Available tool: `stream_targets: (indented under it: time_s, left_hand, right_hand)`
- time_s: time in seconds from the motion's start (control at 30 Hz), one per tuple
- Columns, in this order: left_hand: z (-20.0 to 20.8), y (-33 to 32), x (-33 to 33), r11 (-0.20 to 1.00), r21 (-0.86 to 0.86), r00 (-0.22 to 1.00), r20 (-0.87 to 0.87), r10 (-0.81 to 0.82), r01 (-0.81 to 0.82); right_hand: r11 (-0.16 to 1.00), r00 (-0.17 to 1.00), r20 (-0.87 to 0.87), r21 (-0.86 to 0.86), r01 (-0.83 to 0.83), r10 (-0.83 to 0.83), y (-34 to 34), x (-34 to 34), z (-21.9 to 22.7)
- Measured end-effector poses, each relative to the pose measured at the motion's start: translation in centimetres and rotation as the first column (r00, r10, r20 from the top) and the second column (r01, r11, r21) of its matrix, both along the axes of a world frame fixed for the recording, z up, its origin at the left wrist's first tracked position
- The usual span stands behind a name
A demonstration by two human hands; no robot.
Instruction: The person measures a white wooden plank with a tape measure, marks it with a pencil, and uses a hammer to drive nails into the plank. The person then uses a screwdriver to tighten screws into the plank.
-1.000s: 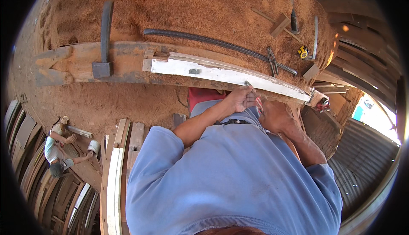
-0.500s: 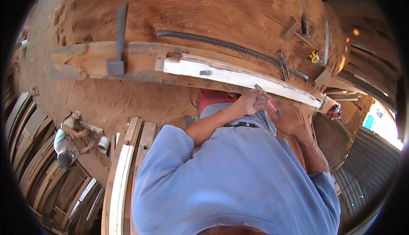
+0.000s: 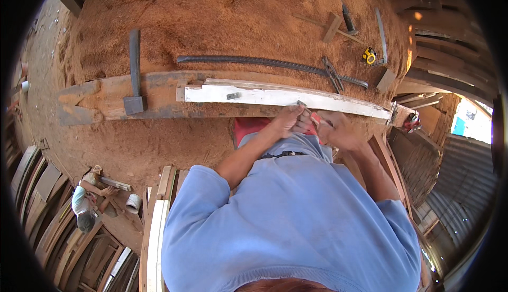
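A long white-painted board [image 3: 259, 97] lies along a rough plank bench [image 3: 161, 95]. At the board's near edge, my left hand [image 3: 292, 121] is closed around a slim red-handled tool [image 3: 316, 117] with a metal tip. The tip reaches over the white face. My right hand [image 3: 341, 131], slightly blurred, curls against the red end and hides part of it; the tool's exact kind cannot be made out. Farther left on the board rests a small dark metal piece [image 3: 233, 96]. A red clamp-like fitting [image 3: 411, 122] sits near the right end.
A heavy hammer [image 3: 135, 104] stands on the bench. Behind the board lie a ribbed bar [image 3: 254, 63], pliers [image 3: 332, 74], a yellow tape measure [image 3: 369, 55] and a wooden marking gauge [image 3: 332, 27] on sawdust. A person [image 3: 87, 202] crouches at lower left near stacked timber.
My right hand has come up and left, meeting the tool's red end. The view has shifted, so bench and tools sit lower and farther left in the picture.
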State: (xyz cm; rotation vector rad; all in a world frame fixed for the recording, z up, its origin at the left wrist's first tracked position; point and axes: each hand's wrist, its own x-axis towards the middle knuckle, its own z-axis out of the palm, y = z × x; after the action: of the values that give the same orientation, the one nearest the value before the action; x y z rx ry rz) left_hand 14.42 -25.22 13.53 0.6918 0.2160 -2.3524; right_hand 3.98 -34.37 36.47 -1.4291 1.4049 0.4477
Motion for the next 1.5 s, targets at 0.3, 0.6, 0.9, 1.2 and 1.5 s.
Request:
stream_targets:
  time_s: [0.3, 0.6, 0.9, 1.2, 1.5]
  left_hand:
    - [1.8, -4.3, 4.3, 0.098, -0.536, 0.338, 0.653, 0.677, 0.839]
    - [-1.8, -5.0, 3.4, -0.037, -0.474, 0.32, 0.532, 0.784, 0.88]
    - [5.7, -4.7, 3.2, 0.115, -0.548, 0.399, 0.722, 0.566, 0.828]
    - [0.1, -5.0, 2.8, 0.117, -0.363, 0.23, 0.774, 0.59, 0.924]
    - [3.2, -4.2, 4.0, 0.226, -0.546, 0.369, 0.764, 0.529, 0.807]
  right_hand:
    - [0.806, 0.804, -0.129, -0.05, -0.59, 0.581, -4.2, 2.0, -0.3]
    - [0.83, 0.935, -0.286, -0.454, -0.325, 0.209, 0.3, 0.5, 2.5]
    - [0.668, 0.899, -0.199, -0.611, -0.425, 0.389, 2.0, 0.4, 0.4]
    - [0.698, 0.964, -0.178, -0.665, -0.265, 0.196, 2.2, 0.2, 1.3]
    - [0.605, 0.865, -0.259, -0.629, -0.489, 0.43, 1.5, 2.3, 0.6]
